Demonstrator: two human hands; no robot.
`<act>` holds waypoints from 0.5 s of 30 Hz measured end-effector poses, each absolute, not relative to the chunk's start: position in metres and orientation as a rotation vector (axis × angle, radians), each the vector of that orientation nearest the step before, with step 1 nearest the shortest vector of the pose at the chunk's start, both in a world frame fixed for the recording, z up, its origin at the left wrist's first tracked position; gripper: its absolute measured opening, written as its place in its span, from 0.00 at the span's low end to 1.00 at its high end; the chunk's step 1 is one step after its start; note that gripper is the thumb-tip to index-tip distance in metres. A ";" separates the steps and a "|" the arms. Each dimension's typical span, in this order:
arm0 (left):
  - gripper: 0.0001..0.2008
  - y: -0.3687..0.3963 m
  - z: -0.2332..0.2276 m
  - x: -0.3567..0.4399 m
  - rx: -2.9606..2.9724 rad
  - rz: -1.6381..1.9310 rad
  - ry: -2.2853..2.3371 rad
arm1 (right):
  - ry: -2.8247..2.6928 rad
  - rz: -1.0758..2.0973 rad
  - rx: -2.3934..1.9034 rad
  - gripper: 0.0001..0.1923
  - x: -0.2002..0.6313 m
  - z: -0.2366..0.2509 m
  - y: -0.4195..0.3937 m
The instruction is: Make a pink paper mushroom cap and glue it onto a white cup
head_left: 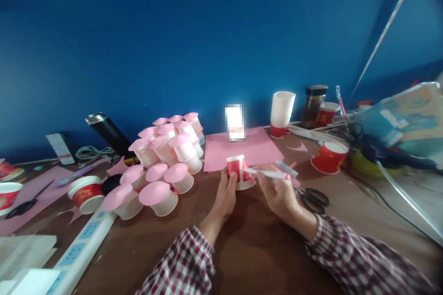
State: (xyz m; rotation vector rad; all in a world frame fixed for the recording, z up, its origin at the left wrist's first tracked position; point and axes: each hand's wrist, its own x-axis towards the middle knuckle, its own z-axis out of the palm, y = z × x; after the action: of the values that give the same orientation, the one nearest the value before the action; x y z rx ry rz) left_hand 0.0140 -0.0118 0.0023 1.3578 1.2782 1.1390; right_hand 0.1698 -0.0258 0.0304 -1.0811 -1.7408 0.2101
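Gripping upturned red cup (239,171) in left hand (226,193) fingers; right hand (278,193) pinching pen (268,174), tip at cup's 3 o'clock.

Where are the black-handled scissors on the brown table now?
In the head view, the black-handled scissors lie on the brown table just right of the right hand, below the red paper cup.

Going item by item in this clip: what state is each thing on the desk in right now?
Left hand: gripping the red paper cup, upside down on the table.
Right hand: holding a white pen, tip at the cup.
Pink-capped cups: piled, inverted.
Scissors: lying shut.
Pink paper sheet: flat.
White cup stack: inverted.
Dark jar: lid on.
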 end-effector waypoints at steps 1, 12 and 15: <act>0.27 -0.011 0.002 0.014 1.359 1.146 1.271 | -1.738 0.206 -1.081 0.10 0.170 0.031 -0.026; 0.25 -0.010 0.000 0.014 1.352 1.214 1.196 | -1.736 0.192 -1.092 0.09 0.168 0.025 -0.026; 0.24 -0.010 0.000 0.014 1.318 1.239 1.198 | -1.742 0.199 -1.083 0.10 0.169 0.027 -0.025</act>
State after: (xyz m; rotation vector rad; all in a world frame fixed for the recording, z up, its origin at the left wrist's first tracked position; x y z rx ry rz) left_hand 0.0139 -0.0097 0.0000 1.3179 1.1984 1.2387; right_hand 0.1685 -0.0255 0.0270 -1.0825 -1.7421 0.1985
